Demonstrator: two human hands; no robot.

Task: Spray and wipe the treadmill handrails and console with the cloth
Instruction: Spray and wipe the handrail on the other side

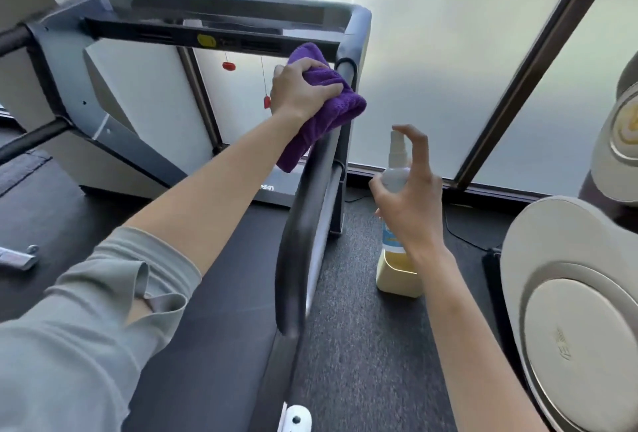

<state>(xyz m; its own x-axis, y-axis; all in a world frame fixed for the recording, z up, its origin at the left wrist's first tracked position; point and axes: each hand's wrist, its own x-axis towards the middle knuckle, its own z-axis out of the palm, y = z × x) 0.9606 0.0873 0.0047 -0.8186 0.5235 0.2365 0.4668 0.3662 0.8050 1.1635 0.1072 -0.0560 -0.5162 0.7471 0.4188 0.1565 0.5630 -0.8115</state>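
My left hand point(300, 88) grips a folded purple cloth point(322, 117) and holds it wrapped over the upper part of the treadmill's right handrail point(303, 203), just below the console point(221, 22). My right hand point(409, 196) holds a small spray bottle point(397, 169) to the right of that rail, with the index finger raised above the white nozzle. The bottle's lower half holds yellowish liquid and bears a blue label. The left handrail point(13, 39) shows only at the far left edge.
The black running belt point(221, 293) lies under my left arm. Red safety-key parts point(229, 66) hang on cords below the console. Beige exercise equipment point(573, 310) stands close on the right. Frosted windows point(448, 51) fill the wall ahead, with grey carpet point(373, 345) between the machines.
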